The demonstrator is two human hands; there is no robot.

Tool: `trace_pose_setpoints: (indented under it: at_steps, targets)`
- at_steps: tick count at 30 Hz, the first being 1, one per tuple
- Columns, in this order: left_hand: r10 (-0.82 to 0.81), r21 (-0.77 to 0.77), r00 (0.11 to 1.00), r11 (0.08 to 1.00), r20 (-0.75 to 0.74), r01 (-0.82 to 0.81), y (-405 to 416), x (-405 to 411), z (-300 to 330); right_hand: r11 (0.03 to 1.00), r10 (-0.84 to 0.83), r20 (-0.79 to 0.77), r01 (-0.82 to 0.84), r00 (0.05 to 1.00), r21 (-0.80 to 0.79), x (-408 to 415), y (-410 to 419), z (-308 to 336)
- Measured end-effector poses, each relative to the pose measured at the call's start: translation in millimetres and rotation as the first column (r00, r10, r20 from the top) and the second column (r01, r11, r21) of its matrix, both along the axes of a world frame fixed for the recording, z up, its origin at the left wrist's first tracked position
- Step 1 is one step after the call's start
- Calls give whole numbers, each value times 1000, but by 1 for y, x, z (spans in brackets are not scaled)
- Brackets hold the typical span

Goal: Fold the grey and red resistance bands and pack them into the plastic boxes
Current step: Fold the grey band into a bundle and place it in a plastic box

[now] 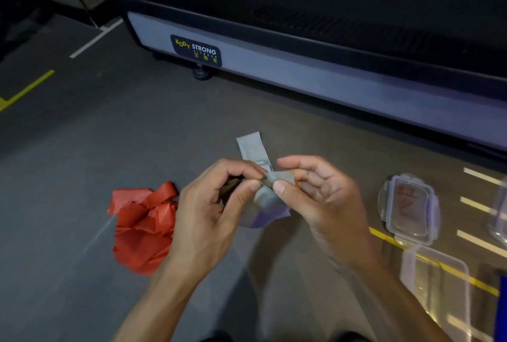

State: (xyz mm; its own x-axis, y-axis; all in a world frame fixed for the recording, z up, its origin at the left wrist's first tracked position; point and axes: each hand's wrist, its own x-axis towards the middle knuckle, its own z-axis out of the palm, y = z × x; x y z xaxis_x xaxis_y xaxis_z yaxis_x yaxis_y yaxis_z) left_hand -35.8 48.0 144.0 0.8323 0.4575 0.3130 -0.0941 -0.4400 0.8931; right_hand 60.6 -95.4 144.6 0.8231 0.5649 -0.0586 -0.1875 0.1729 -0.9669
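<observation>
Both hands hold the grey resistance band [253, 148] above the floor at mid-frame. My left hand [216, 212] pinches a bunched part of it between thumb and fingers. My right hand [315, 193] pinches the band just to the right, thumb on top. One flat end of the band sticks up behind the fingers; another part hangs below them. The red resistance band [142, 227] lies crumpled on the floor left of my left hand. A clear plastic box [436, 286] sits open at the lower right, with a clip-lock lid [410, 208] lying beside it.
A treadmill base [301, 78] with a "Body Strong" label runs across the back. Yellow and white lines mark the grey floor [82, 149]. Another clear container [499, 212] is cut off at the right edge. A blue object [500, 311] shows at the bottom right.
</observation>
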Motion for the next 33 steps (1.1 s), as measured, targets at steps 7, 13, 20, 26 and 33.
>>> trace_pose_setpoints:
  at_steps: [7,13,20,26,33]
  targets:
    - [81,134,995,987,65,-89,-7,1,2,996,-39,-194,53,980,68,-2,4,-1]
    - [216,294,973,927,83,-231,-17,0,-4,984,-111,-281,144,953,101,-5,6,-4]
    - [236,359,965,896,113,-262,-17,-3,-4,979,-153,-307,186,939,81,-5,4,-2]
    - [221,303,969,922,106,-243,-16,-2,-6,983,-179,-131,183,975,19,-4,4,-5]
    - [252,287,960,917,123,-277,-12,0,-6,987,-155,39,156,987,-37,-4,5,-3]
